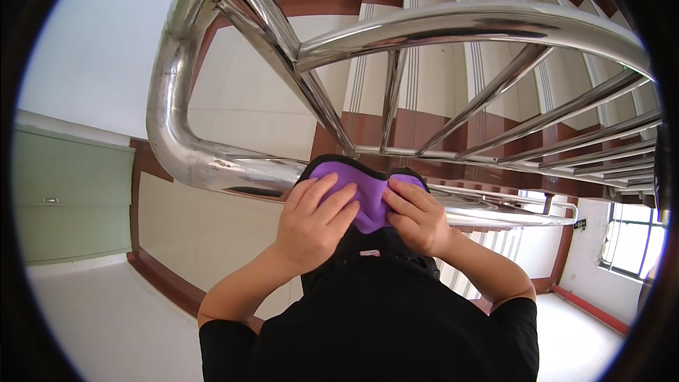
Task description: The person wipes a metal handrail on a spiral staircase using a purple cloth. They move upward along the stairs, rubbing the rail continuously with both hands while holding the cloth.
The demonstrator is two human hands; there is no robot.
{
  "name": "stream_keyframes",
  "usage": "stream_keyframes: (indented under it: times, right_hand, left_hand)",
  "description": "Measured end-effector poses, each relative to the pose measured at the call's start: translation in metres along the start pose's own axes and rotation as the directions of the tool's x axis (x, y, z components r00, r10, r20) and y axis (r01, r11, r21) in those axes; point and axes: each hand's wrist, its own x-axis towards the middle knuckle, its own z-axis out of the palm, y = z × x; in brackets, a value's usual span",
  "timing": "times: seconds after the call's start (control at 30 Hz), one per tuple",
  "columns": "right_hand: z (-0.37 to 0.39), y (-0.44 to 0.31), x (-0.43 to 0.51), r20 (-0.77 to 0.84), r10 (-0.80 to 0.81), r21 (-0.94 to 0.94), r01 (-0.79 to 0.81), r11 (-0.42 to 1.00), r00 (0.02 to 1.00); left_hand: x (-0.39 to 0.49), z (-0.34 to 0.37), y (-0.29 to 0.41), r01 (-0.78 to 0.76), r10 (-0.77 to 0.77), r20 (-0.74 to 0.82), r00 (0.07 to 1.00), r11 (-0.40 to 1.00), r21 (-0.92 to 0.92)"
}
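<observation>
A purple cloth (366,191) with a black edge lies between my hands, in front of my body. My left hand (318,223) grips its left part, the fingers spread over the purple face. On the other side my right hand (419,217) grips the cloth, fingertips on the purple near a fold. Both thumbs are hidden. Just beyond the cloth runs the thick stainless steel handrail (244,172), whose tube passes behind the cloth's left edge. Whether the cloth touches the rail I cannot tell.
Steel balusters (485,98) and an upper curved rail (467,21) stand ahead. Behind them are stairs (424,74) with brown edges. At left is a green panel (74,196) in the wall. A window (631,239) and a red pipe (589,307) are at lower right.
</observation>
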Motion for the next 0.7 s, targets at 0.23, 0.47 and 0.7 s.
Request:
stream_keyframes:
  times: [0.23, 0.47, 0.7]
  right_hand:
    - [0.033, -0.018, 0.039, -0.025, 0.017, -0.026, -0.018, 1.0, 1.0]
    - [0.01, 0.0, -0.004, -0.087, 0.107, -0.027, -0.11, 0.994, 0.99]
    - [0.043, -0.022, 0.009, -0.083, 0.137, -0.096, -0.145, 0.985, 0.987]
  left_hand:
    - [-0.009, -0.043, -0.04, 0.137, -0.134, -0.038, 0.99, 0.984, 0.112]
    - [0.016, 0.001, -0.012, -0.023, 0.024, -0.036, 0.999, 0.999, 0.043]
    - [-0.004, -0.004, -0.027, -0.01, 0.014, -0.106, 0.994, 0.999, 0.039]
